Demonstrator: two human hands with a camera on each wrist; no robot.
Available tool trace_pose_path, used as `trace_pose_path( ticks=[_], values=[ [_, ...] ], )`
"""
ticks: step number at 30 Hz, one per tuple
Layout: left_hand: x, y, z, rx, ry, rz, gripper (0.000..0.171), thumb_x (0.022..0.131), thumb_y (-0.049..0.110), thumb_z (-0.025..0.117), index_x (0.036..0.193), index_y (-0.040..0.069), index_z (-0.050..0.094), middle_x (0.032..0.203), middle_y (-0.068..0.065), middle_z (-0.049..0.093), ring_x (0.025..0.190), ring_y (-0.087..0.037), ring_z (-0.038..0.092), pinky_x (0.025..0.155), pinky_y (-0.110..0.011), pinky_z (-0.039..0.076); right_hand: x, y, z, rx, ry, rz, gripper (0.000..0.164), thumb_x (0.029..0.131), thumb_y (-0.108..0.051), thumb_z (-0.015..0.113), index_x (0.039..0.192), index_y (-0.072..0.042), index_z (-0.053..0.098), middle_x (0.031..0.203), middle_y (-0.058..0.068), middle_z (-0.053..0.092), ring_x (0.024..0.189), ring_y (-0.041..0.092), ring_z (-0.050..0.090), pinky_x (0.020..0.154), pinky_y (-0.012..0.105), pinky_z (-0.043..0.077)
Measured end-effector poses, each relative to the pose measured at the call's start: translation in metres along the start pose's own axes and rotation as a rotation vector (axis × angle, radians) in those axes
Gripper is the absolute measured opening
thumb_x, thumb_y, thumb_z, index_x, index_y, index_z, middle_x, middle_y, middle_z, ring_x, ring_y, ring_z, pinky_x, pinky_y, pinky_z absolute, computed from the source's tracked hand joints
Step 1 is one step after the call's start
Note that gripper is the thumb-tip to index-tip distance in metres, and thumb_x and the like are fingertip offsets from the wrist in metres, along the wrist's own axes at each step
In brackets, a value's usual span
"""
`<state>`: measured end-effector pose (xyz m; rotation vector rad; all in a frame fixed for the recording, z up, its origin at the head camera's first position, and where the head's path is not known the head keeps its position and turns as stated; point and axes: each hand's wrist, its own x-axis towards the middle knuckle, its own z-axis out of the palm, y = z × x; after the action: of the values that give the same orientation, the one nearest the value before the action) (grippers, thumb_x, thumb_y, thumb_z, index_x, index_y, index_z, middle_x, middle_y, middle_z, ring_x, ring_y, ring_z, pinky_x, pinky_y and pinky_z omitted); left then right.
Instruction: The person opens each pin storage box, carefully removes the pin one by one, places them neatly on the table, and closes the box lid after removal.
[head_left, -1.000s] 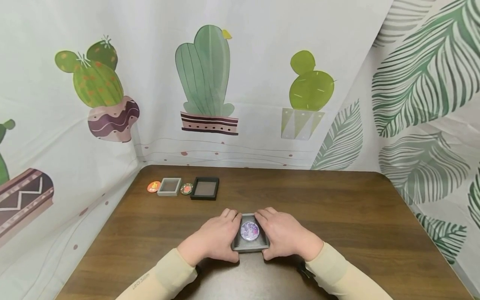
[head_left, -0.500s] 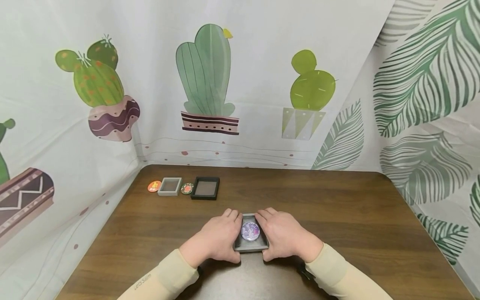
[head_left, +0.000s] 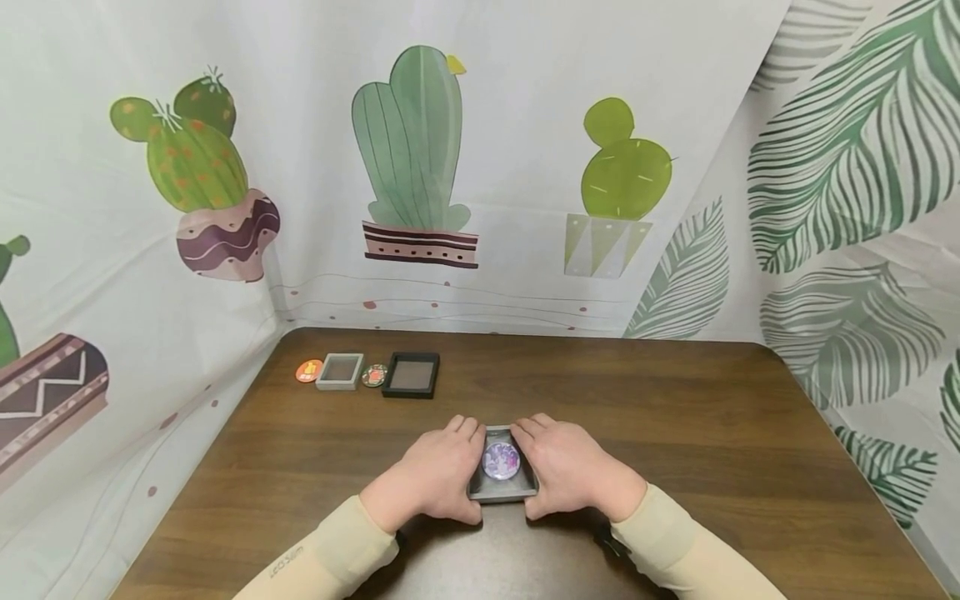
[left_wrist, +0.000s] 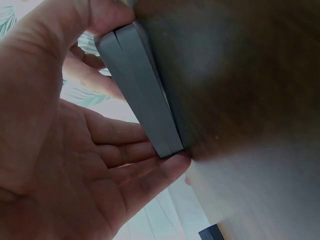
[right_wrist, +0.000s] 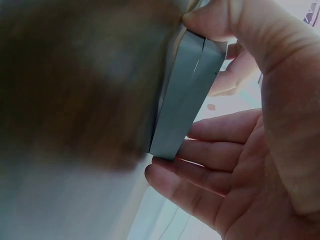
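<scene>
A grey square display frame (head_left: 501,499) lies on the brown table in front of me, a round purple badge (head_left: 501,461) showing in its middle. My left hand (head_left: 444,468) grips its left side, thumb at the near corner and fingers at the far one. The right hand (head_left: 567,467) holds the opposite side in the same way. In the left wrist view, a thin seam shows at each end of the frame's grey side wall (left_wrist: 137,90). The right wrist view shows a seam near the thumb on the other side wall (right_wrist: 187,97).
Toward the back left of the wooden table (head_left: 637,392) stand a black frame (head_left: 409,395) and a smaller light grey frame (head_left: 337,385). A dark green badge (head_left: 375,376) lies between them, an orange badge (head_left: 308,371) at the far left. A cactus-printed cloth (head_left: 517,167) hangs behind.
</scene>
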<state>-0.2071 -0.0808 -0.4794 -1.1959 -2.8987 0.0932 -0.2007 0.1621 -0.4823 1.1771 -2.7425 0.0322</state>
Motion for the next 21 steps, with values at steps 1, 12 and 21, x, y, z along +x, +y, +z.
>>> trace_pose_path(
  ticks=[1,12,21],
  values=[
    [0.000,0.000,0.000,-0.002,0.000,0.000,0.116,0.066,0.061,0.091,0.151,-0.011,0.057,0.142,-0.019,0.063,0.129,-0.030,0.059,0.100,-0.040,0.060,0.000,0.000,0.000,0.003,-0.001,0.001,0.107,0.060,-0.056,0.092,0.142,0.009,0.066,0.136,0.019,0.072,0.126,0.032,0.067,0.102,0.040,0.060],
    [0.001,-0.001,0.001,-0.027,-0.026,-0.014,0.116,0.067,0.061,0.092,0.152,-0.010,0.056,0.144,-0.019,0.061,0.132,-0.031,0.058,0.101,-0.041,0.060,0.000,0.004,0.002,0.055,0.017,-0.008,0.106,0.061,-0.052,0.092,0.142,0.010,0.065,0.137,0.017,0.072,0.125,0.030,0.066,0.100,0.040,0.061],
    [0.000,-0.002,0.000,-0.064,-0.018,-0.019,0.116,0.066,0.058,0.094,0.152,-0.009,0.056,0.143,-0.017,0.061,0.130,-0.029,0.057,0.098,-0.040,0.061,-0.002,0.012,0.002,0.135,0.011,-0.012,0.102,0.065,-0.049,0.089,0.144,0.010,0.065,0.141,0.020,0.071,0.125,0.029,0.066,0.101,0.040,0.060]
  ],
)
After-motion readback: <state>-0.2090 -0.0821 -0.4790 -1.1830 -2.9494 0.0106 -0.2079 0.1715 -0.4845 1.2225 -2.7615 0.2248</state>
